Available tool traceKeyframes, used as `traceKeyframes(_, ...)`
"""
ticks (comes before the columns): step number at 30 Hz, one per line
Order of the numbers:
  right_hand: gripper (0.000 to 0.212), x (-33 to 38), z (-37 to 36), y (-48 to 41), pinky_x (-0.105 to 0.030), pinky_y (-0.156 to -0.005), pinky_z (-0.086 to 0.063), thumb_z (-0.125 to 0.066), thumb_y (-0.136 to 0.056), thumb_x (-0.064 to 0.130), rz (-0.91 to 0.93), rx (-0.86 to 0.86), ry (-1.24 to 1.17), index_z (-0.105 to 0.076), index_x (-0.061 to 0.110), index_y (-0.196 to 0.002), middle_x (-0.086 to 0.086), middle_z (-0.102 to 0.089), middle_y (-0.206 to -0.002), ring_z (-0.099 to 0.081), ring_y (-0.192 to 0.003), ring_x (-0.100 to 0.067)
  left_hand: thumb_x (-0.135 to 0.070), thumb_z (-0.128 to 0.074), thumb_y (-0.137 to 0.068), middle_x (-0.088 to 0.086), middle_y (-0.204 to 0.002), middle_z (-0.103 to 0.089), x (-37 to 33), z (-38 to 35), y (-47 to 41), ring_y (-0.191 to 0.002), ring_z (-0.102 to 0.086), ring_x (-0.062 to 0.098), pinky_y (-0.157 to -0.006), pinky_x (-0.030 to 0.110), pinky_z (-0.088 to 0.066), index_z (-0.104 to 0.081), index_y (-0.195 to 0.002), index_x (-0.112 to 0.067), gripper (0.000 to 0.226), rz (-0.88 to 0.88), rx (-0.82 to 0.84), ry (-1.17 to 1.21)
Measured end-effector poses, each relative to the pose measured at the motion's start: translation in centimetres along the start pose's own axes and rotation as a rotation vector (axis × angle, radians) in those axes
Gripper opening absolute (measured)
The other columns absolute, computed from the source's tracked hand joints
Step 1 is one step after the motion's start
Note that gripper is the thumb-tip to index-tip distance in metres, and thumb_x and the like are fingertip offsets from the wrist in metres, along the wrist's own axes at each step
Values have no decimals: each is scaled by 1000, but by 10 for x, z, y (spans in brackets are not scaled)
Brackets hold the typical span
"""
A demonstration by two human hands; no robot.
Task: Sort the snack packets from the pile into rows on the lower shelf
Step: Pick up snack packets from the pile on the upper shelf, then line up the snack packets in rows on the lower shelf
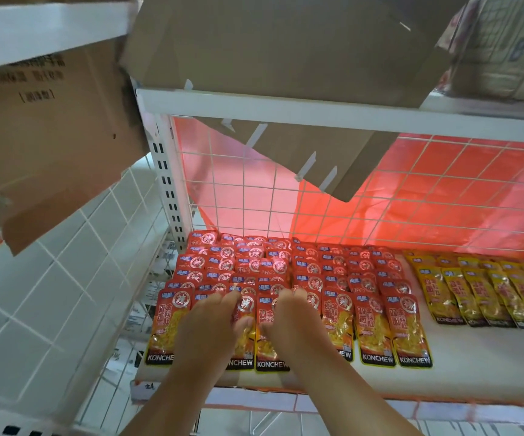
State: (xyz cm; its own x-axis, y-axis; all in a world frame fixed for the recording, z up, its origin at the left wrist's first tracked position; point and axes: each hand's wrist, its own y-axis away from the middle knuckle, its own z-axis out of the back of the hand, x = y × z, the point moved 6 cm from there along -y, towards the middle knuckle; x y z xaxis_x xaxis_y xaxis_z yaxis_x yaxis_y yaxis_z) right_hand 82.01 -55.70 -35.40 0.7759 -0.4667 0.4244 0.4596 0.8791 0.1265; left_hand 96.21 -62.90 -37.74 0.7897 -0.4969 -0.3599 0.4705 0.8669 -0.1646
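Lower shelf w/ wire-grid back fills most of the view; cardboard boxes hang over from the tier above. Left part of the shelf: big block of red snack packets, several cols, overlapped front to back, reaching the grid. Just beside it on the right, small gap between: yellow snack packets in similar overlapped rows, running out of frame. Bare shelf shows in front of the yellow lot. Sorting looks mostly done; no loose pile in view, so can't say how much is left. Left red cols look less tidy than the right ones. Left hand & right hand lie side by side on the front red row, each grip spread flat, fingers straight, pressing down, nothing pinched as far as I can tell. Between them one front-row packet sits a bit low, prob. getting squared up.
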Motion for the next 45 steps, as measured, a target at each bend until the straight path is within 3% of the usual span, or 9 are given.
traceKeyframes(4, 56, -3, -1, -1, -23, -81, -52, -80, -87, 38, 12, -14, -27, -55, 12, -128, -6, -49, -120, -69, -97, -22, -60, -72, -87, -18, -98, -69, 0, 0, 0, -88, -65, 2, -70, 14, -42, -68, -122, -35, 44, -15, -3, -16)
traceKeyframes(10, 52, -6, 9, 0, -23, -76, -52, -79, -86, 45, 33, -6, -61, -56, 15, -123, -2, -50, -113, -65, -88, -17, -57, -69, -90, -9, -108, -74, -5, 14, -1, -97, -70, 13, -73, 26, -52, -70, -125, -27, 46, -38, -83, 11)
traceKeyframes(14, 35, -12, 43, -8, -21, -55, -31, -70, -89, 50, 38, -53, -46, -49, 24, -100, 3, -47, -102, -49, -73, -6, -62, -50, -98, -8, -119, -70, -12, 36, -14, -107, -65, 16, -82, 37, -53, -64, -133, -27, 51, -35, -133, 117)
traceKeyframes(20, 25, -17, 132, -12, -33, -69, -37, -71, -89, 41, 118, -229, -156, -53, 26, -98, 4, -53, -101, -53, -88, -18, -55, -56, -97, -13, -104, -68, -58, 93, -45, -96, -61, 11, -80, 33, -50, -66, -125, -33, 37, -162, -229, 286)
traceKeyframes(24, 21, -17, 209, 11, -31, -72, -46, -68, -85, 43, 249, -415, -285, -60, 30, -99, 9, -59, -99, -61, -81, -11, -50, -61, -92, -16, -94, -61, -116, 136, -53, -89, -54, 5, -74, 22, -41, -67, -120, -35, 32, -308, -274, 418)
traceKeyframes(29, 18, -38, 299, 63, -26, -71, -51, -67, -84, 42, 370, -621, -341, -63, 27, -93, 11, -66, -89, -64, -80, -6, -43, -65, -90, -18, -100, -66, -205, 190, -44, -98, -60, -1, -82, 13, -43, -70, -116, -34, 28, -572, -263, 542)
traceKeyframes(35, 15, -101, 403, 146, -26, -72, -52, -68, -83, 40, 388, -855, -322, -63, 29, -91, 16, -68, -88, -68, -82, -6, -46, -63, -91, -20, -107, -68, -329, 242, -13, -98, -63, -2, -79, 14, -44, -67, -119, -41, 29, -815, -290, 672)
traceKeyframes(40, 16, -167, 478, 227, -13, -71, -48, -67, -82, 42, 346, -967, -256, -64, 33, -94, 20, -67, -93, -67, -87, -3, -48, -63, -91, -17, -109, -69, -452, 269, 28, -110, -63, 5, -92, 29, -49, -70, -120, -34, 34, -1002, -299, 662)
traceKeyframes(45, 16, -238, 539, 320, -6, -70, -42, -67, -82, 45, 257, -1072, -156, -63, 35, -95, 27, -64, -96, -63, -90, 4, -49, -63, -89, -20, -109, -68, -572, 284, 80, -108, -62, 2, -90, 24, -46, -70, -122, -38, 35, -1152, -287, 715)
